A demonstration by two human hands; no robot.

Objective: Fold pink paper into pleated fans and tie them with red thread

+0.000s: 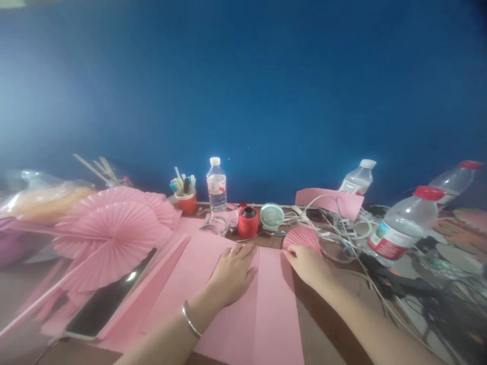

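Observation:
A large sheet of pink paper [224, 324] lies on the table, with a crease running down its right part. My left hand [234, 271] rests flat on it near the far edge, fingers stretched out beside the crease. At the sheet's far right corner, my right hand [310, 266] is closed, its thumb and fingertips pinching the edge. Just behind the right hand sits a small pleated pink paper fan [302, 237]. More pink paper lies under and left of the sheet. Round pleated pink fans [114, 235] are piled at the left.
A phone or tablet [102, 304] lies under the fans. Along the blue wall stand a cup of pens [186, 200], a water bottle [216, 187], a red thread spool [248, 222] and a small green fan [272, 216]. Tangled cables and a red-capped bottle [405, 225] crowd the right.

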